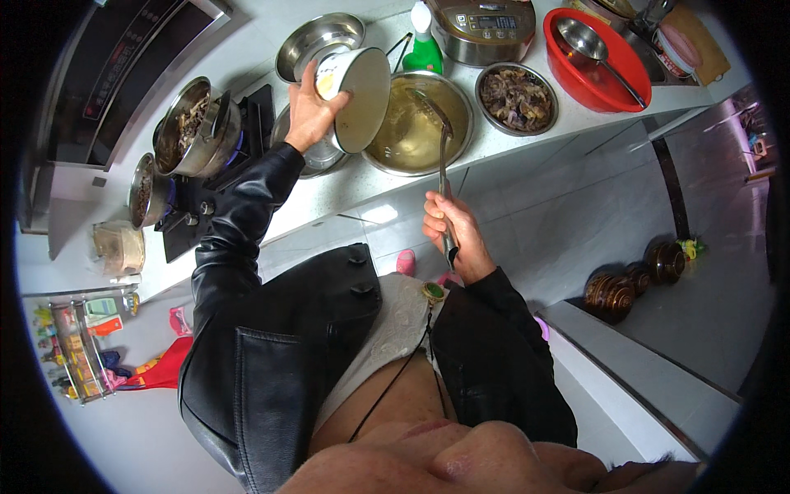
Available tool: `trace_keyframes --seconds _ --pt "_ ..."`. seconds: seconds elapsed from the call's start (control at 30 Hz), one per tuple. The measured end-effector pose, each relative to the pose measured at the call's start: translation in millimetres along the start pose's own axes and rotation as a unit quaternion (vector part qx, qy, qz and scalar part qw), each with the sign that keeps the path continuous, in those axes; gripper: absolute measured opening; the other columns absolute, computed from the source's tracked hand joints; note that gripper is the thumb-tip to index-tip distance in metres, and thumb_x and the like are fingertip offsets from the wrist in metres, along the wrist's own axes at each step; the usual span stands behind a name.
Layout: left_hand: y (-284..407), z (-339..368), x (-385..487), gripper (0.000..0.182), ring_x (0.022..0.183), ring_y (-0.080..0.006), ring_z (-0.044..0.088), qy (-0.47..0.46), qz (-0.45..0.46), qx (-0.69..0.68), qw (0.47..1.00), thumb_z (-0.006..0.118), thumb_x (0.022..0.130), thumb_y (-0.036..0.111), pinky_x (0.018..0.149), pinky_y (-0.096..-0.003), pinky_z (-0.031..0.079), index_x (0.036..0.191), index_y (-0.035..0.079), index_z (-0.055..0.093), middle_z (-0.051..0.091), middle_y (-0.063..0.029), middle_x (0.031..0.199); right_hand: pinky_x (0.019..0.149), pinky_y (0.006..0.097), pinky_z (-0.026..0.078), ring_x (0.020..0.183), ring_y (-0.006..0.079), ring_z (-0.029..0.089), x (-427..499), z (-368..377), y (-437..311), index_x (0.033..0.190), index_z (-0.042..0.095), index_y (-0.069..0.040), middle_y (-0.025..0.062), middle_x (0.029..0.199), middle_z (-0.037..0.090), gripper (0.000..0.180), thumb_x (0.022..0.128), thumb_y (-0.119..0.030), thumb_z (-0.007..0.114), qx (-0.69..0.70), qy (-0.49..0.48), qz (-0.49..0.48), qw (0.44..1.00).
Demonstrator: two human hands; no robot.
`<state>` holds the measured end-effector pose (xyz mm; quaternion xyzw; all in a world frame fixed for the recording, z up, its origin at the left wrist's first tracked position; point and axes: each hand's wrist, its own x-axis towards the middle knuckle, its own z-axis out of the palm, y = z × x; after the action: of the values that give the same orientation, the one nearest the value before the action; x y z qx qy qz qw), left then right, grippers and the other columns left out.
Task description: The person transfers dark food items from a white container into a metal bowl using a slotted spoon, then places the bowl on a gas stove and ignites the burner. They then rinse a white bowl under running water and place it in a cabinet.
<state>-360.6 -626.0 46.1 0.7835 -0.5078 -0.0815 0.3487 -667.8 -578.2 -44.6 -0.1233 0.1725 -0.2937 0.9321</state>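
My left hand (316, 111) grips a white enamel basin (364, 102) with a dark rim, tilted on its side with its mouth towards the right. Just right of it stands a wide steel bowl (460, 102) of yellowish liquid, part of its left side hidden by the basin. The handle of a metal ladle (443, 163) is in my right hand (453, 231). The ladle's head dips into the liquid. Below and behind the basin, another steel bowl (318, 165) shows in part. A further steel bowl (290, 52) sits behind it.
Two metal pots, one large (191, 145) and one small (148, 191), sit over lit blue flames on the gas stove (185, 231). Right of the liquid are a bowl of meat pieces (517, 99) and a red basin (571, 89) holding another ladle (582, 38). A rice cooker (484, 46) and green spray bottle (423, 55) stand behind.
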Motion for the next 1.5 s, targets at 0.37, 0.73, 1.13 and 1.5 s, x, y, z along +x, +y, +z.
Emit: trace_keyframes --seconds 0.37,0.73,1.13,1.5 --pt "21.4 12.7 -14.4 0.099 0.098 -0.0356 0.042 0.022 0.174 0.153 0.972 0.074 0.063 0.036 0.089 -0.0454 0.039 0.143 0.002 0.026 0.043 -0.0255 0.105 0.056 0.0220 0.033 0.059 0.0056 0.039 -4.2 5.3 4.0 0.108 0.049 0.000 -0.0021 0.074 0.041 0.020 0.096 -0.016 0.049 -0.020 0.004 -0.003 1.000" --pt "16.0 14.2 -16.6 0.100 0.104 -0.0380 0.043 0.045 0.125 0.120 0.984 0.074 0.064 0.039 0.095 -0.0451 0.038 0.142 0.000 0.026 0.043 -0.0265 0.108 0.055 0.0219 0.032 0.059 0.0055 0.039 -6.6 1.0 1.8 0.106 0.050 -0.001 -0.0025 0.073 0.041 0.019 0.096 -0.016 0.050 -0.045 -0.001 0.016 0.999" --pt "-70.4 -36.4 -52.7 0.070 0.121 -0.0377 0.041 0.026 -0.327 -0.595 0.734 0.057 0.075 0.036 0.093 -0.0668 0.033 0.135 0.004 0.039 0.043 -0.0188 0.133 0.054 0.0235 0.032 0.056 0.0068 0.037 -9.9 -20.8 5.2 0.106 0.054 -0.001 -0.0015 0.073 0.042 0.017 0.097 -0.014 0.049 -0.063 0.017 0.025 0.998" --pt "-103.0 -54.4 -102.0 0.068 0.123 -0.0439 0.039 0.049 -0.326 -0.667 0.668 0.051 0.065 0.005 0.099 -0.0704 0.031 0.131 -0.005 0.034 0.037 -0.0240 0.134 0.054 0.0246 0.034 0.057 0.0090 0.042 -11.9 -36.0 2.0 0.104 0.055 -0.003 -0.0011 0.071 0.044 0.016 0.096 -0.015 0.049 -0.118 0.013 0.039 0.992"
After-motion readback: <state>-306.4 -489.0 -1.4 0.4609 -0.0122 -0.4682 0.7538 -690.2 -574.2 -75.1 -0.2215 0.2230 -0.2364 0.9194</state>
